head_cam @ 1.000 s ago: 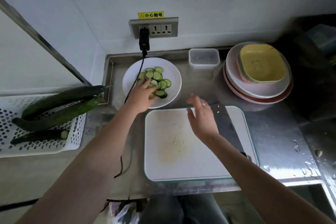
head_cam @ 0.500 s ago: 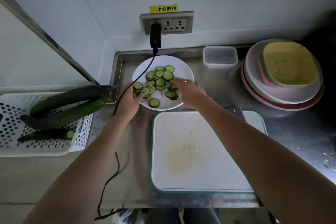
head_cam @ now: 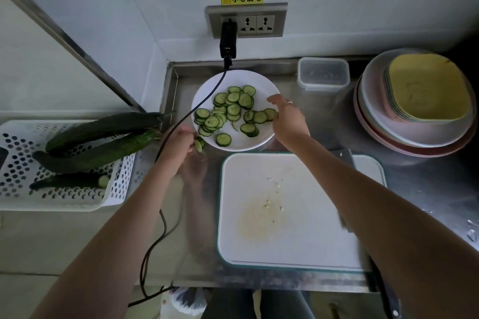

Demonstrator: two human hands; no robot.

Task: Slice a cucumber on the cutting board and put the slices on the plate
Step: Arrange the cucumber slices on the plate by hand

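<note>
Plating cucumber slices (head_cam: 234, 111), nearly done.
Slices piled on the white plate (head_cam: 261, 85); cutting board (head_cam: 298, 241) just in front of the plate is bare except juice and small bits, so slicing looks finished. Left hand (head_cam: 178, 145) at the plate's front-left rim, fingers pinched on a last cucumber piece (head_cam: 199, 144), not yet on the plate. Right hand (head_cam: 287, 118) at the plate's right rim, fingers loosely spread, holding nothing visible. Whole cucumbers in a basket (head_cam: 116, 189) left of the plate.

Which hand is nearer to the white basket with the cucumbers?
Left. The left hand sits just right of the basket; the right hand is farther away, at the plate's right edge.
</note>
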